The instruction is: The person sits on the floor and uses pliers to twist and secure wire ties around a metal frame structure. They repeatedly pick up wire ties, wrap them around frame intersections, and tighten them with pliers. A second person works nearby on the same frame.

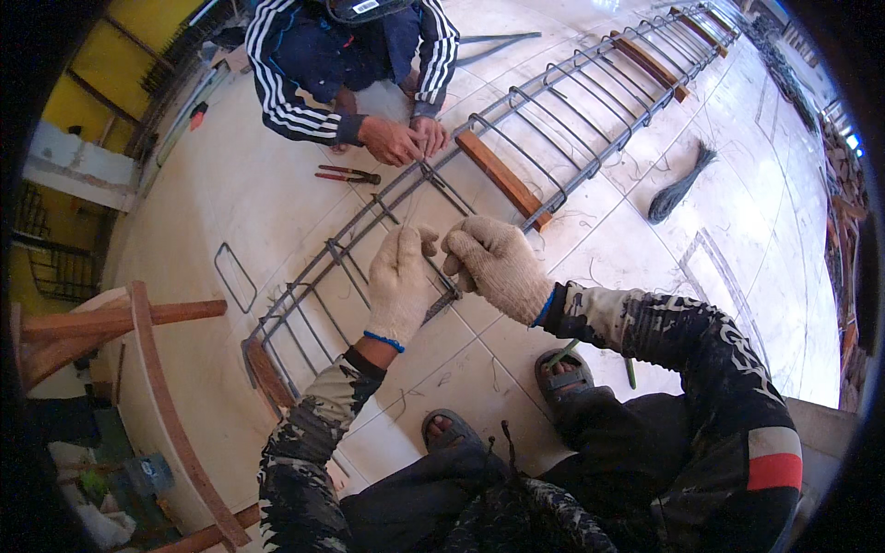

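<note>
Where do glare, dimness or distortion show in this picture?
Head view: black fisheye border swallows the corners, and the wooden beam at lower left bows; head view: glare pales the tiled floor toward the right; head view: the dark trousers lose detail; head view: the left hand and right hand, both gloved, read clearly.

On the pale tiled floor [747, 230] we observe red-handled pincers [348, 175], a wire bundle [679, 188], a rectangular metal loop [240, 268] and a long steel-bar cage [590, 170] with wooden crosspieces [503, 180].
</note>
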